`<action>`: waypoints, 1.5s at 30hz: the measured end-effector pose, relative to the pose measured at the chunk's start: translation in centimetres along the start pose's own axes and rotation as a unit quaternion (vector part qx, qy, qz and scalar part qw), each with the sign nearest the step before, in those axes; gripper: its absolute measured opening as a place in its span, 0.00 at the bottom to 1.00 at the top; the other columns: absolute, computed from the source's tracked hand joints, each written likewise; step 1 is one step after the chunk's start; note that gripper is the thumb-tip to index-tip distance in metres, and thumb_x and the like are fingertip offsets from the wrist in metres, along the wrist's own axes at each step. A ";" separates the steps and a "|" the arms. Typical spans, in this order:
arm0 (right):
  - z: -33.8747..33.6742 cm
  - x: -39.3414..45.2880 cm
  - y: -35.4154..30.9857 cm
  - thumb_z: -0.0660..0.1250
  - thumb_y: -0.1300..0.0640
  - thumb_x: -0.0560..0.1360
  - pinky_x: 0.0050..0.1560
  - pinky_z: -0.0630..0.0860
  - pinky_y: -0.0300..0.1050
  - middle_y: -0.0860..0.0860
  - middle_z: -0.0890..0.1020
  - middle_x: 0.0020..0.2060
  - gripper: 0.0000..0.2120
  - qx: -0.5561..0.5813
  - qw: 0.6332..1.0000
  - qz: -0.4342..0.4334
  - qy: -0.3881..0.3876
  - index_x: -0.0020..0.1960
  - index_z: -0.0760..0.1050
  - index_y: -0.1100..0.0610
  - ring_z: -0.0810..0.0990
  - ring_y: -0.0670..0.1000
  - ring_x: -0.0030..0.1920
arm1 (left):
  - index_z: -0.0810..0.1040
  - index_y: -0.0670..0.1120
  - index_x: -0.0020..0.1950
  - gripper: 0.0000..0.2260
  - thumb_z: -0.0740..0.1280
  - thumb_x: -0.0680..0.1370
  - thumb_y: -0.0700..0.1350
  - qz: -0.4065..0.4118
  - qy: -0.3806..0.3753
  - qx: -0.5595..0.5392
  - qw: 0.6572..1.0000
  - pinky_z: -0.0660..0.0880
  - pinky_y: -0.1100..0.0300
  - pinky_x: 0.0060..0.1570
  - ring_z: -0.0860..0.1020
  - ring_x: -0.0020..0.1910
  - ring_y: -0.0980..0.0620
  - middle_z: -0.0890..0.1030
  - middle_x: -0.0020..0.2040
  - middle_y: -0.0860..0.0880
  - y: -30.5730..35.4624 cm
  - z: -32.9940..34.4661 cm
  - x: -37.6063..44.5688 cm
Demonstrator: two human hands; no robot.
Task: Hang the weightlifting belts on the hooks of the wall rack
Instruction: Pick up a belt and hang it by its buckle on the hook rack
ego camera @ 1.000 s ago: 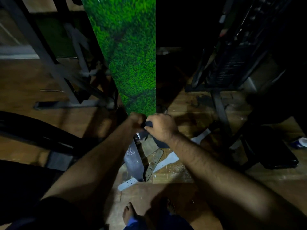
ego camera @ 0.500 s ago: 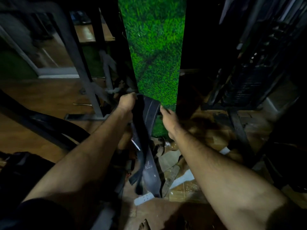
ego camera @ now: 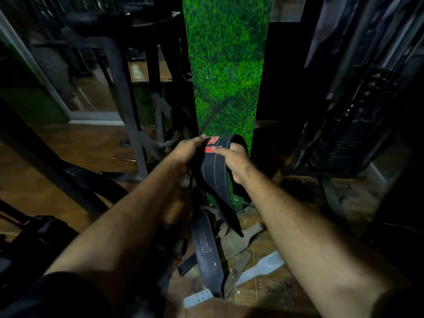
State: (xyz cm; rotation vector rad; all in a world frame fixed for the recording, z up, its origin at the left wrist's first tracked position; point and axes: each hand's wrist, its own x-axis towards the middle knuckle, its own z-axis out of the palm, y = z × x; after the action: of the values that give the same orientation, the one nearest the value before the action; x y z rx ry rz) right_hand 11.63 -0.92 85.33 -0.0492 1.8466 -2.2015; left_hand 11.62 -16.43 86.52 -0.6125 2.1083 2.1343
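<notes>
Left hand (ego camera: 187, 150) and right hand (ego camera: 236, 160) gripping black belt (ego camera: 214, 175), grass-green wall panel (ego camera: 226, 72), wooden floor (ego camera: 75, 143)

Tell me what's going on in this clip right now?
A person holds a black weightlifting belt up in both hands, the left hand gripping one side and the right hand the other, in front of a green turf-covered panel. Its loose end hangs down. More belts lie in a heap on the wooden floor below. No hook shows in this view.
</notes>
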 end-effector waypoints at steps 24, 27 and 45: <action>-1.4 -1.1 -9.2 0.68 0.46 0.76 0.45 0.78 0.43 0.53 0.87 0.44 0.15 -0.006 0.991 -0.121 -0.049 0.50 0.83 0.57 0.85 0.49 0.44 | 0.81 0.41 0.42 0.15 0.65 0.81 0.50 0.206 0.051 -0.048 0.976 0.77 0.60 0.39 0.80 0.35 0.51 0.84 0.37 0.46 7.6 3.5 -4.7; -2.9 -0.6 -9.9 0.66 0.33 0.72 0.56 0.79 0.50 0.58 0.86 0.49 0.29 0.135 0.989 0.053 -0.037 0.55 0.82 0.58 0.85 0.57 0.50 | 0.80 0.37 0.46 0.13 0.64 0.82 0.45 0.261 0.018 -0.047 0.964 0.72 0.62 0.34 0.74 0.34 0.53 0.79 0.36 0.45 6.7 4.9 -5.0; -3.3 0.4 -9.4 0.66 0.33 0.73 0.61 0.75 0.43 0.45 0.85 0.49 0.26 -0.103 0.993 -0.045 -0.020 0.53 0.81 0.55 0.81 0.49 0.53 | 0.80 0.41 0.47 0.13 0.70 0.77 0.52 0.100 0.107 -0.077 0.986 0.81 0.53 0.41 0.82 0.41 0.44 0.83 0.43 0.43 11.0 5.3 -2.5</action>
State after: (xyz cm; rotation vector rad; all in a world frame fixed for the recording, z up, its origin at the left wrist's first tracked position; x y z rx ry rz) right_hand 8.91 3.66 93.80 -0.2197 2.0792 -2.0424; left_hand 9.05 -11.27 97.55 -0.7005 2.2114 2.4603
